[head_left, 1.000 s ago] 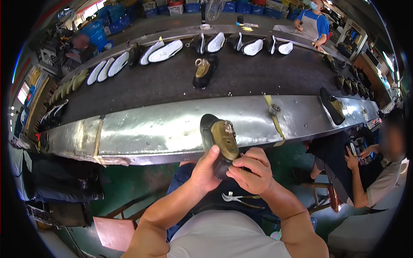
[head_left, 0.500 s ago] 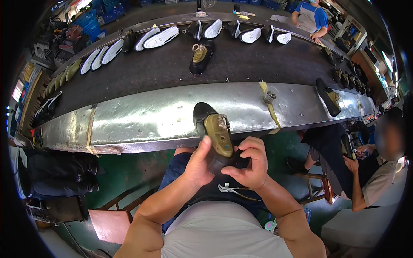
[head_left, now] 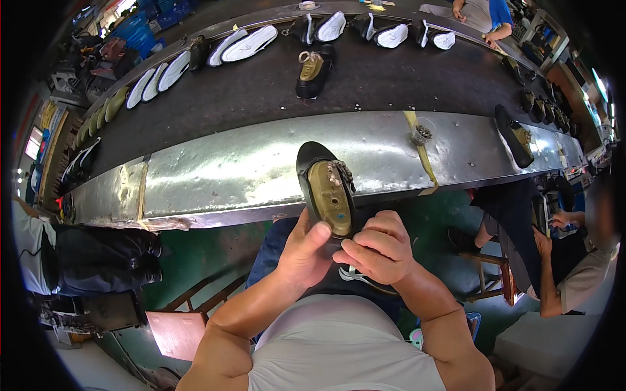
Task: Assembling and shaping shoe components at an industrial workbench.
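Observation:
A black shoe upper is stretched over an olive shoe last, toe pointing away from me. Beaded-looking grey bits lie along its right side near the opening. My left hand wraps the heel end from the left, thumb up on the edge. From the right, my right hand has its fingers curled and pinched against the heel edge. Below the shoe, on my lap, rests a tool with a pale metal head, partly hidden by my right hand.
A metal-faced bench edge runs across in front. On it stand a clear cup of small bits and a black shoe. Another shoe and white-soled shoes lie farther back. A co-worker sits at right.
The shoe's olive top has turned more toward me. My right fingers have closed in on the heel edge, and my left thumb has shifted nearer the heel. The view has shifted slightly.

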### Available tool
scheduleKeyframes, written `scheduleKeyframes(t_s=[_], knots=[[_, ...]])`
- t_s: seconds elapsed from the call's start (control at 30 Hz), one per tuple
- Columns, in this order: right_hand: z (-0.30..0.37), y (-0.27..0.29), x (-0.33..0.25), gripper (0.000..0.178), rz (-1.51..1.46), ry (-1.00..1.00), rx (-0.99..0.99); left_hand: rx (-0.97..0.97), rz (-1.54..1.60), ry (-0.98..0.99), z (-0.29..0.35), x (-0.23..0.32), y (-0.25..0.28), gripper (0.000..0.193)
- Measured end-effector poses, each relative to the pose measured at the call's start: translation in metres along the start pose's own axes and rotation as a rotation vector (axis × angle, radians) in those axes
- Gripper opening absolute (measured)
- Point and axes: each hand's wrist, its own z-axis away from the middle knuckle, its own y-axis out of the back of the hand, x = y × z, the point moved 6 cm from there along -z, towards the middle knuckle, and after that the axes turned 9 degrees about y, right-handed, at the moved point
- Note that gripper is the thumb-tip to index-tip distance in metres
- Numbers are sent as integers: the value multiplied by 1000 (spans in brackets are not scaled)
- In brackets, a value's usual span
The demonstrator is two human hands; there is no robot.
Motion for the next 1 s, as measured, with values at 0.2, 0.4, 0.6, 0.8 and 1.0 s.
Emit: scheduleKeyframes(t_s=[0.2, 0.4, 0.6, 0.8, 1.0], knots=[[2, -9, -6, 42, -58, 25, 4, -15, 28, 29, 9, 1, 8, 81], [-18, -35, 27, 54, -405, -220, -296, 85, 140, 66, 10, -11, 3, 67], [-21, -39, 25, 41, -382, -266, -157, 149, 154, 1, 10, -2, -5, 66], [-30, -41, 31, 32, -353, -314, -74, 169, 167, 39, 6, 8, -7, 62], [-12, -26, 28, 52, -535, -397, -149, 177, 2, 61, 7, 4, 13, 57]])
